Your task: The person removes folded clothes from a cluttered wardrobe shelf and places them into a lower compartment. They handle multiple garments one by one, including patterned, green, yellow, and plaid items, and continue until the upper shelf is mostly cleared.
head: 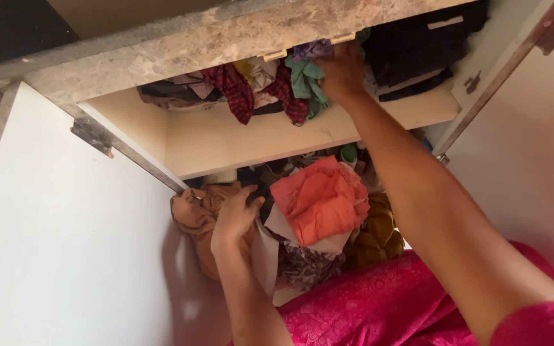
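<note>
Orange cloth [320, 200], two hands, shelf [251, 138].

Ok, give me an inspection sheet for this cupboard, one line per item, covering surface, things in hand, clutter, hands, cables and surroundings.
Surface: cream upper cupboard shelf, crowded along the back.
Job's things: crumpled teal cloth on the upper shelf; tan fabric bundle below.
Clutter: red checked cloth, dark folded garments, orange folded cloth, mustard cushion-like piece.
Hands: right hand reaches the teal cloth, grip unclear; left hand rests on the tan bundle.
Cables: nothing seen.
Surroundings: white cupboard doors open, marble-look counter edge above.
</note>
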